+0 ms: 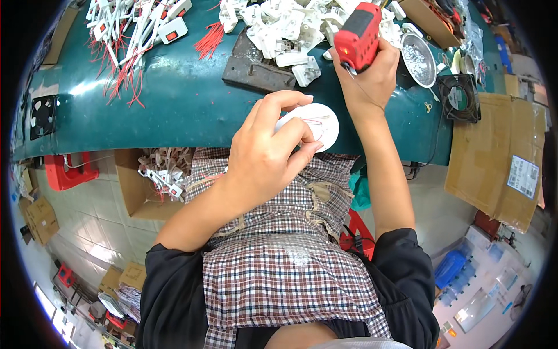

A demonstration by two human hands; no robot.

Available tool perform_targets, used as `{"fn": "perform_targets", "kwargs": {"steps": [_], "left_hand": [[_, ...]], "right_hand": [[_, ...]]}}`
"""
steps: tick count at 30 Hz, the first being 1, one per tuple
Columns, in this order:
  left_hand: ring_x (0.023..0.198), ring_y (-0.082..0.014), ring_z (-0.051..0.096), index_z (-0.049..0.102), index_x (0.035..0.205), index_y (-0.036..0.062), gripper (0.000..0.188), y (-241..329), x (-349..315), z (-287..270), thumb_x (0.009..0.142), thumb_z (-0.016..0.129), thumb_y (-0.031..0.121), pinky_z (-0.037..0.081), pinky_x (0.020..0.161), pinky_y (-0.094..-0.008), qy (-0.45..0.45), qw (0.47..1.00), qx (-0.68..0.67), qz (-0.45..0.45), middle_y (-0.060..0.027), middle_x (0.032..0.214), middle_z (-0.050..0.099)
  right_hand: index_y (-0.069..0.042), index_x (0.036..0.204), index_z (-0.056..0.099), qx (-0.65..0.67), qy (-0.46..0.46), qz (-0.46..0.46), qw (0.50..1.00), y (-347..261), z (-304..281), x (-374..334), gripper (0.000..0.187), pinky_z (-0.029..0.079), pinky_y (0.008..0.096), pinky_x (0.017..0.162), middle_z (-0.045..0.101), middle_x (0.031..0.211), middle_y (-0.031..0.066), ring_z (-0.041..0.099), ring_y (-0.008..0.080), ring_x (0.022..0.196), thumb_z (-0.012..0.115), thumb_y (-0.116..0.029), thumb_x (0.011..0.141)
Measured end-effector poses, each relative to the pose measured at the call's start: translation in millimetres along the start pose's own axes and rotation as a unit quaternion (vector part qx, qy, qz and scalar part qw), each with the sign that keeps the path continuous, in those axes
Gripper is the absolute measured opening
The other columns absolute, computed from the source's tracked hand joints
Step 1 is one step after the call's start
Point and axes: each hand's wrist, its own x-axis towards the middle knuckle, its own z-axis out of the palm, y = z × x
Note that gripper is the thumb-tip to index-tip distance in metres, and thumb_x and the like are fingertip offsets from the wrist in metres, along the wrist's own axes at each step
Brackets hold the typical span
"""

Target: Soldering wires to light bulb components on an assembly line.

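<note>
A white round plastic piece (329, 123) is pinched in my left hand (261, 151) at the table's near edge, above my checked apron. Thin reddish wires lie in its hollow, partly covered by my fingers. My right hand (375, 87) is wrapped round a red and black power screwdriver (359, 39), raised over the table to the right of the piece. A thin bit sticks out of the tool toward me, apart from the white piece. Just beyond my left hand, a dark metal block (250, 71) sits on the green tabletop (180, 113).
White plastic housings (299, 32) lie heaped behind the block, beside red wires (210, 42). Wired white switch pieces (131, 35) lie far left. A metal bowl (428, 78) of small bits and a black fan (459, 98) stand right, near a cardboard box (491, 157).
</note>
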Motion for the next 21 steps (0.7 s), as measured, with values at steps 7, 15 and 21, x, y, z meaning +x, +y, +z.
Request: {"fn": "perform_targets", "kwargs": {"steps": [7, 15, 21], "left_hand": [[0.095, -0.0287, 0.065, 0.061, 0.085, 0.0055, 0.032, 0.7, 2.7, -4.9, 0.067, 0.087, 0.008, 0.055, 0.075, -0.0366, -0.033, 0.999, 0.014, -0.006, -0.0138, 0.114, 0.065], [0.091, -0.0276, 0.064, 0.056, 0.102, 0.0078, 0.048, -6.4, 7.5, -3.9, 0.064, 0.086, 0.004, 0.054, 0.072, -0.0367, -0.024, 0.998, 0.008, 0.051, -0.0118, 0.106, 0.067], [0.097, -0.0199, 0.064, 0.055, 0.112, 0.0047, 0.054, -8.7, 12.7, -17.0, 0.067, 0.085, 0.007, 0.053, 0.084, -0.0301, -0.041, 0.985, -0.144, -0.082, -0.0091, 0.111, 0.063]], "right_hand": [[-0.005, 0.122, 0.048, -0.05, -0.049, 0.129, 0.989, -1.1, -12.3, -4.2, 0.063, 0.052, 0.0452, 0.082, 0.052, 0.118, 0.016, 0.062, 0.0378, 0.099, 0.083, -0.012, 0.07], [0.001, 0.121, 0.053, 0.08, 0.013, 0.157, 0.984, -1.2, -63.7, -33.0, 0.04, 0.05, 0.0259, 0.079, 0.061, 0.103, 0.0064, 0.061, 0.0107, 0.085, 0.073, 0.001, 0.086], [0.0, 0.126, 0.045, 0.281, -0.026, 0.257, 0.924, -36.4, -91.6, -43.8, 0.048, 0.05, 0.0237, 0.073, 0.063, 0.095, 0.0054, 0.061, 0.0087, 0.079, 0.069, 0.01, 0.085]]}}
